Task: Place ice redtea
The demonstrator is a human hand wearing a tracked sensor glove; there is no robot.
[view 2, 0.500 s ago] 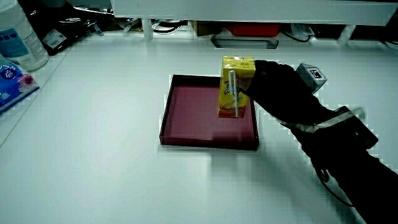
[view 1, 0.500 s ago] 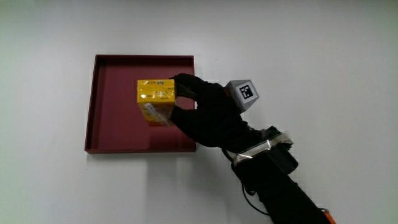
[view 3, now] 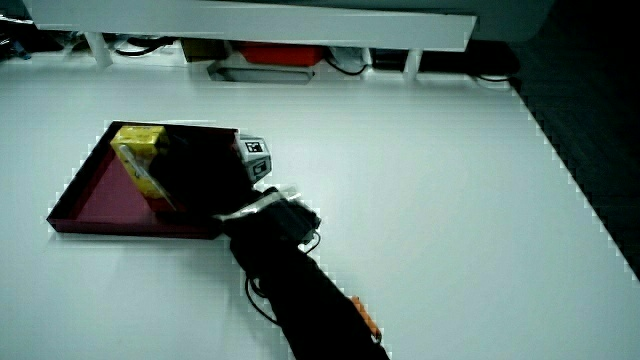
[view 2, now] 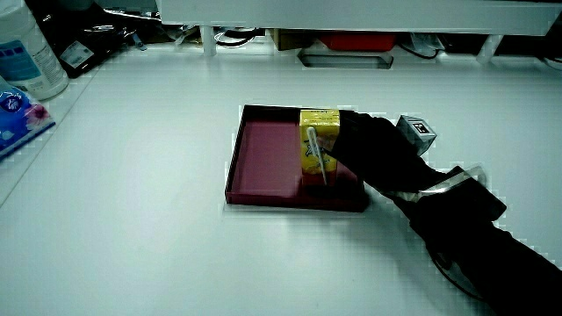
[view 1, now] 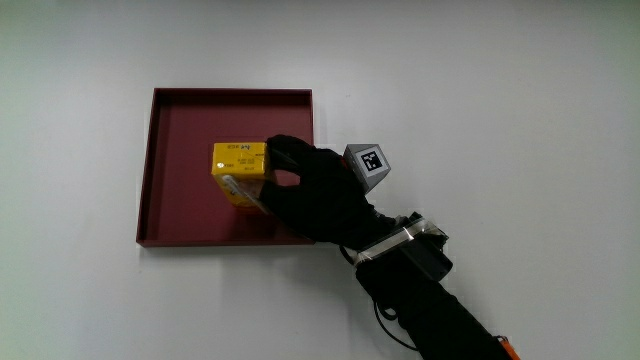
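A yellow ice red tea carton (view 1: pixel 239 171) with a straw on its side stands upright inside the dark red square tray (view 1: pixel 180 150). The carton (view 2: pixel 318 151) appears to rest on the tray floor, near the tray edge closest to the person. The gloved hand (view 1: pixel 300 185) is shut on the carton, fingers wrapped around its side. In both side views the hand (view 2: pixel 369 149) reaches over the tray rim, its forearm stretching back toward the person. The carton (view 3: pixel 140 160) is partly covered by the hand (view 3: pixel 195 170). A patterned cube (view 1: pixel 367 163) sits on the hand's back.
The tray (view 2: pixel 263 158) lies on a white table (view 1: pixel 520 100). A plastic bottle (view 2: pixel 26 53) and a blue packet (view 2: pixel 18 118) stand at the table's edge in a side view. A low partition (view 2: pixel 351 13) with cables and a red box under it closes the table.
The hand has lowered the carton into the tray and shifted it nearer to the person; the forearm has drawn back a little. The grasp is unchanged.
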